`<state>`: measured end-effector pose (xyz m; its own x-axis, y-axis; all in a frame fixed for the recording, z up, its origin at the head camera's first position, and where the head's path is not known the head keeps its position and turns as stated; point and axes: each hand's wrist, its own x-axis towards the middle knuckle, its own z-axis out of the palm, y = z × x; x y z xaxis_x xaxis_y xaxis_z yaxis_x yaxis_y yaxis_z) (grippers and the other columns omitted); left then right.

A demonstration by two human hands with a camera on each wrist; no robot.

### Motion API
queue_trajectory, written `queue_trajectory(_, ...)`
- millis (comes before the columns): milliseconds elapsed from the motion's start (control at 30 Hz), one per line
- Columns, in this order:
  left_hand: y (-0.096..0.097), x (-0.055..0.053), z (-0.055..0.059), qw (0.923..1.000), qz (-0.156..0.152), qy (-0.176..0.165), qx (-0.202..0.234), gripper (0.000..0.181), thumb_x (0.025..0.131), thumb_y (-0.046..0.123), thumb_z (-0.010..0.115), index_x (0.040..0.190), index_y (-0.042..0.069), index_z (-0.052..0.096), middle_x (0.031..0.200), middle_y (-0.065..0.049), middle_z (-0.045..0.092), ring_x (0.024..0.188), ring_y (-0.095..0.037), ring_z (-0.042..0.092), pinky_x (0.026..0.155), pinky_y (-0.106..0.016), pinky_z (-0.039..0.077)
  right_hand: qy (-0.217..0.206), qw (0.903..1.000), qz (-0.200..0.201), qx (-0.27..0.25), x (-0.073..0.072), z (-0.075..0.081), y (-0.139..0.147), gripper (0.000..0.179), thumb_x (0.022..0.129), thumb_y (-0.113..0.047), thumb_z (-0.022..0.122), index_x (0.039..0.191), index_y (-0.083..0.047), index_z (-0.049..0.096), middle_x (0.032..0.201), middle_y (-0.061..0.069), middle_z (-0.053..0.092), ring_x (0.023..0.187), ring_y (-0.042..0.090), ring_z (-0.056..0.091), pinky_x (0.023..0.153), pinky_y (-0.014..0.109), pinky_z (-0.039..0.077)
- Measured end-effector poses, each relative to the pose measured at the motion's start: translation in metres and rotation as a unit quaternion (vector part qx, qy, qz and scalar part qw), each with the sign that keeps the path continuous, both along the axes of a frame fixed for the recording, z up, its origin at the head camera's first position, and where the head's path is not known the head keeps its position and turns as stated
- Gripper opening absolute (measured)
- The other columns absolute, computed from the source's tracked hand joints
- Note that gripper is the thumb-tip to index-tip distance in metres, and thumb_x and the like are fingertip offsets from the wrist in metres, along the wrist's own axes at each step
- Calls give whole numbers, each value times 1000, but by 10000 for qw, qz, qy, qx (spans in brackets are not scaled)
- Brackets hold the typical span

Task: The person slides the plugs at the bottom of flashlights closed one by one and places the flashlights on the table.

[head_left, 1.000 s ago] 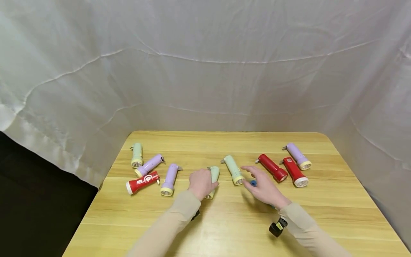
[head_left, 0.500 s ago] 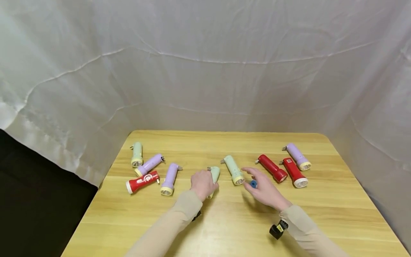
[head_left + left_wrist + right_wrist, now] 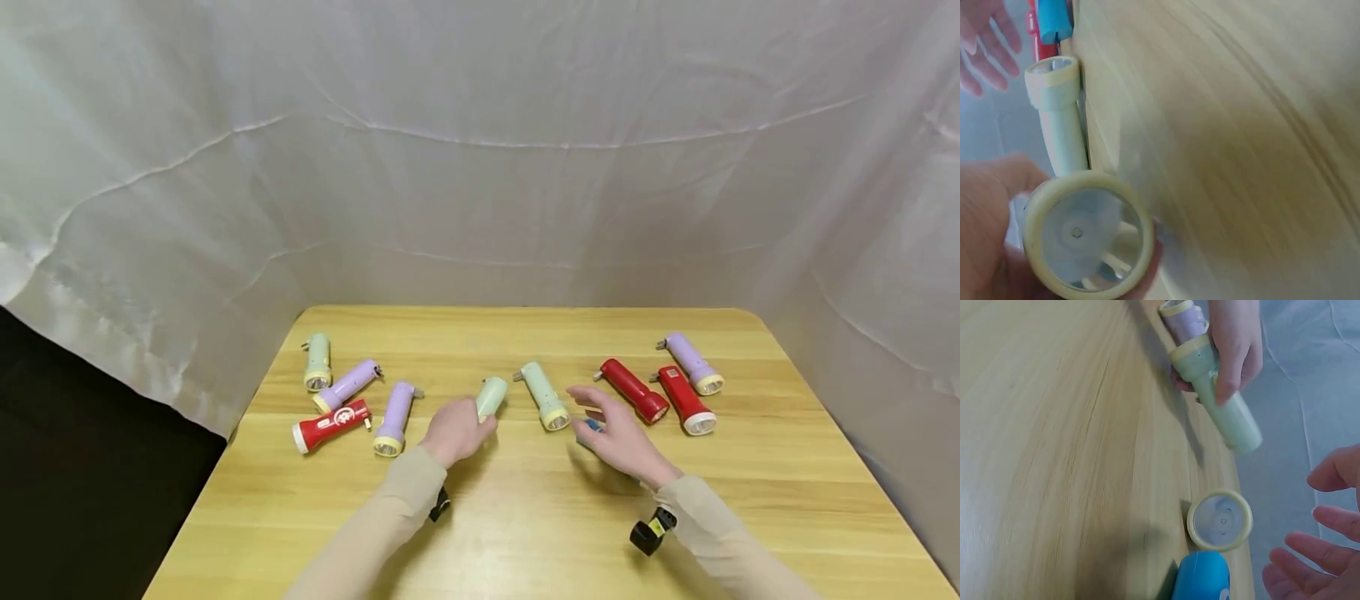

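Observation:
In the head view my left hand (image 3: 453,432) grips a mint green flashlight (image 3: 492,397) round its body. The right wrist view shows that flashlight (image 3: 1235,422) tilted and raised off the wood, thumb along its side. Its cream-rimmed lens (image 3: 1091,234) faces the left wrist camera. My right hand (image 3: 621,437) hovers with spread, relaxed fingers and holds nothing. Under it lies a blue round-ended thing (image 3: 1202,578), mostly hidden by the hand in the head view. Another mint green flashlight (image 3: 544,395) lies just left of the right fingertips.
Left on the wooden table (image 3: 525,533) lie a purple flashlight (image 3: 396,417), another purple one (image 3: 352,383), a red one (image 3: 330,425) and a green one (image 3: 318,362). Right are two red flashlights (image 3: 633,390) and a purple one (image 3: 693,362). A pale curtain (image 3: 480,208) hangs behind.
My left hand has lifted the green flashlight off the table and drawn it slightly left and nearer, tilting it. The right hand stays nearly in place.

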<state>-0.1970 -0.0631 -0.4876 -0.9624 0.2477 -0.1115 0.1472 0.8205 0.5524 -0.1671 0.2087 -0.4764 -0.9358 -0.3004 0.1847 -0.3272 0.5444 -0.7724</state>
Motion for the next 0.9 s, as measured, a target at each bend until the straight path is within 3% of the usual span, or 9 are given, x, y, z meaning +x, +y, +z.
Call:
queue_trajectory(133,-4,5,0,9997,-66,188,150,39,97,32,58,114,-3,55,76,-6,59,56,-15,53,45,-26,45,-165,9988,-147,-444,-2,2,-4,42,97,-4,62,138,4,53,140,26,58,129,43,57,106,56,51)
queue_trajectory(400,-10,14,-3,9928,-471,1071,263,41,90,28,66,120,4,53,82,-5,64,61,-13,54,50,-24,45,55,9941,-272,-1045,-1,9,-23,34,97,-3,61,130,3,61,132,24,65,123,38,63,103,47,54)
queue_trajectory(700,0,14,3,9855,-547,1565,367,35,84,24,75,113,11,59,84,-3,69,62,-10,54,52,-21,43,866,9885,36,-1239,9,18,-46,33,95,-3,66,128,2,64,129,22,67,116,40,65,98,46,57)
queue_trajectory(900,6,16,7,9802,-557,1883,232,27,82,22,78,102,13,63,78,0,67,62,-11,54,54,-21,40,1628,9833,131,-801,12,23,-56,43,90,-3,73,131,0,63,134,18,65,117,35,66,95,42,59)
